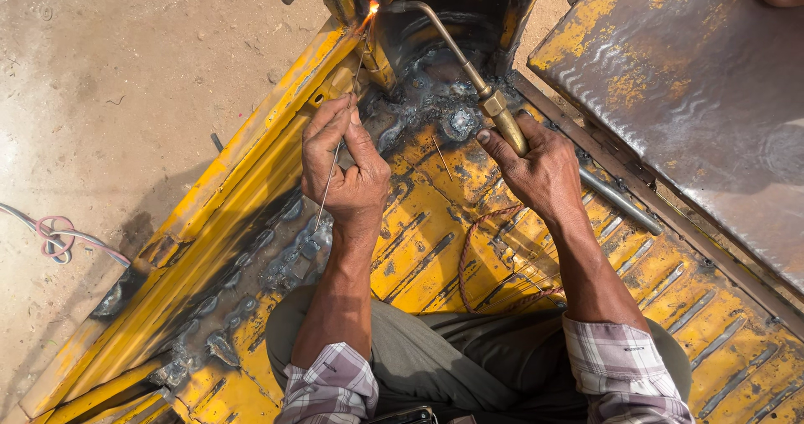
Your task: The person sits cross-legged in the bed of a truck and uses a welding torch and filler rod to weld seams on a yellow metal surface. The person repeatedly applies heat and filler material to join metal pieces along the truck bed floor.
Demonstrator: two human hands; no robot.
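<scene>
My left hand [343, 164] pinches a thin metal filler rod [335, 160] that runs up toward a small orange flame [369, 10] at a yellow metal edge. In my right hand [536, 169] is the brass handle of a gas torch [469, 64]; its curved neck arcs up and left, and its tip meets the flame. Both hands hover over a worn yellow ribbed metal floor [419, 240] with burnt, bare grey patches.
A raised yellow side rail [209, 215] runs diagonally at left, with sandy ground [126, 89] beyond it. A scuffed yellow-grey metal panel [695, 81] lies at upper right. A reddish hose [477, 256] loops by my knees. Coloured wires [54, 238] lie on the ground.
</scene>
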